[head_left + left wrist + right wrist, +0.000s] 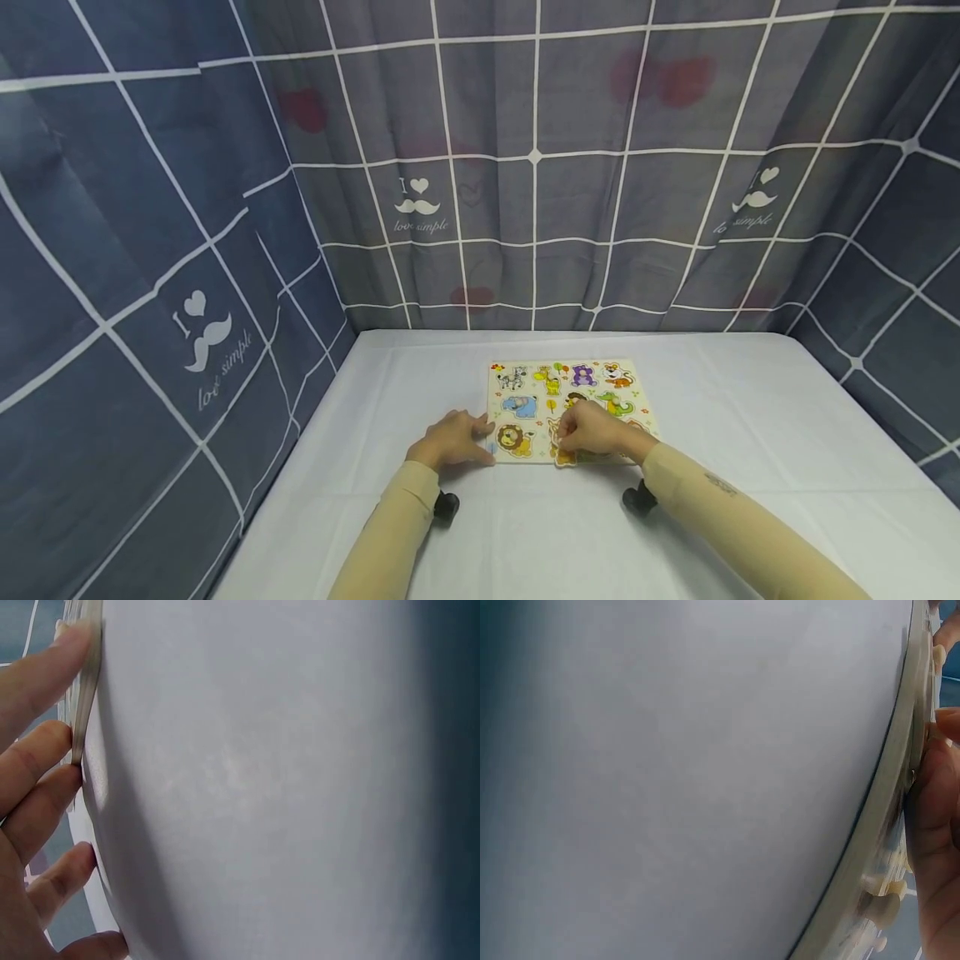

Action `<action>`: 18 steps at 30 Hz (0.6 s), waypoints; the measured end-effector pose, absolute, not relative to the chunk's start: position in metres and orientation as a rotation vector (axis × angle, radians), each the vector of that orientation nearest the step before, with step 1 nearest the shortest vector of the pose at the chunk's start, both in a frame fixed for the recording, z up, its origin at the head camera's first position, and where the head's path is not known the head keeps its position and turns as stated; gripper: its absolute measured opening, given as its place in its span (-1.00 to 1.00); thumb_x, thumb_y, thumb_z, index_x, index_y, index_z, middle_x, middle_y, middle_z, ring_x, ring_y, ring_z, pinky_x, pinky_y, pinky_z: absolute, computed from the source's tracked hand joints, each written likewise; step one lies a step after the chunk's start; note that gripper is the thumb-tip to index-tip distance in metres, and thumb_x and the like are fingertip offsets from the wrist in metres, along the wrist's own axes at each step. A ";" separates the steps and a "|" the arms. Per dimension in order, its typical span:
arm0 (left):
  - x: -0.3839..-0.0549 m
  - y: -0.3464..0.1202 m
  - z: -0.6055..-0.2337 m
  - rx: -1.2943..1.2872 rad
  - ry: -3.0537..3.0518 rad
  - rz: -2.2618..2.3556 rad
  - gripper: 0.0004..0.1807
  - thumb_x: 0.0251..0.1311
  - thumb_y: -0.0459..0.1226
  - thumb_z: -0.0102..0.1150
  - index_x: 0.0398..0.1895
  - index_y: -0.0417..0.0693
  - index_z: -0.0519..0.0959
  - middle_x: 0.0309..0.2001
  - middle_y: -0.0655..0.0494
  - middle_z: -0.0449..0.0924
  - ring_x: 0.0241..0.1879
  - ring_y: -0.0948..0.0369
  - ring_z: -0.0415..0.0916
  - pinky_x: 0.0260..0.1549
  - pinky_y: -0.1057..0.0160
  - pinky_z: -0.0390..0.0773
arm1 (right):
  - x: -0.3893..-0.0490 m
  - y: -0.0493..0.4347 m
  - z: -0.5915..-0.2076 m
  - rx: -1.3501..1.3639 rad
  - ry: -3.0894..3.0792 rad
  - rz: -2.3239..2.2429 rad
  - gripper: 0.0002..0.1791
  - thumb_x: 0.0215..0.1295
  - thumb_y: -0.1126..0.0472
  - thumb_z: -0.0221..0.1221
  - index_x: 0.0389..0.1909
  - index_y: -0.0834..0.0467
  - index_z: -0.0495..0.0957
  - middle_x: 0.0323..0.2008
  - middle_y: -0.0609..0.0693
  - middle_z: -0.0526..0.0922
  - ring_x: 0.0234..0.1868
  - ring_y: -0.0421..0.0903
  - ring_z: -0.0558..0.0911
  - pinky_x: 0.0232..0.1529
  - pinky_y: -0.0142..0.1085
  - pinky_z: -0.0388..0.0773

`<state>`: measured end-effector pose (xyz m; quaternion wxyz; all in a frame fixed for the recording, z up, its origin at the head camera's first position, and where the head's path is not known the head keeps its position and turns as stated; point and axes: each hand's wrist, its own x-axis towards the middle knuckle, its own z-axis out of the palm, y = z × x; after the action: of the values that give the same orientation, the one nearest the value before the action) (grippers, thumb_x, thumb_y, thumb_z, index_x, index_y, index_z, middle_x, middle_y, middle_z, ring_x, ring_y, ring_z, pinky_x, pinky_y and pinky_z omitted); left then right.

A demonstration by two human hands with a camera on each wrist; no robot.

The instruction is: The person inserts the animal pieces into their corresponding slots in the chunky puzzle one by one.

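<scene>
A cream wooden knob puzzle board (542, 427) with animal pictures lies on the white table. My left hand (452, 439) rests at its left edge, thumb and fingers spread; in the left wrist view the fingertips (54, 736) touch the board's side. At the front middle of the board, my right hand (597, 429) pinches an orange-brown animal puzzle piece (564, 459), mostly covered by the fingers. This piece sits slightly askew and overhangs the front edge. To its left is the lion piece (513, 440), with the blue hippo piece (520, 406) behind that.
Zebra (512, 378), giraffe (548, 381), purple (583, 376) and crocodile (617, 405) pieces lie on the board. Small knobs (885, 909) stick up from it. A dark grid-patterned curtain (487, 200) stands behind and beside the table (405, 367).
</scene>
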<state>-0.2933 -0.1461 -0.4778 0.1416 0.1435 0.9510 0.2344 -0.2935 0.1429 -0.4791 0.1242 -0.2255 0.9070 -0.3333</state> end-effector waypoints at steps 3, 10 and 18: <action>-0.293 -0.146 -0.477 0.401 2.744 0.685 -0.28 -0.15 0.05 0.55 0.21 0.23 0.60 0.42 0.31 0.37 0.47 -0.02 0.24 0.37 -0.26 0.28 | -0.297 0.142 -0.480 -0.646 2.652 -0.982 -0.89 0.07 0.32 0.37 -0.53 0.07 0.66 -0.58 -0.15 0.66 -0.54 -0.24 0.52 -0.49 -0.41 0.52; -0.292 -0.146 -0.478 0.386 2.737 0.691 -0.27 -0.15 0.05 0.55 0.21 0.23 0.60 0.43 0.31 0.37 0.48 -0.02 0.23 0.39 -0.26 0.27 | -0.301 0.140 -0.479 -0.649 2.664 -0.998 -0.91 0.04 0.34 0.36 -0.53 0.11 0.67 -0.58 -0.13 0.65 -0.55 -0.22 0.53 -0.51 -0.38 0.53; -0.292 -0.146 -0.477 0.402 2.750 0.678 -0.28 -0.14 0.05 0.55 0.21 0.22 0.60 0.42 0.30 0.38 0.43 0.00 0.29 0.35 -0.23 0.33 | -0.304 0.137 -0.477 -0.680 2.682 -0.978 -0.91 0.06 0.32 0.36 -0.54 0.10 0.67 -0.57 -0.15 0.66 -0.56 -0.23 0.54 -0.51 -0.39 0.55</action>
<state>-0.2916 -0.1461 -0.4773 0.1401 0.1390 0.9518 0.2348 -0.3037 0.1370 -0.4767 0.1034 -0.2306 0.9090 -0.3314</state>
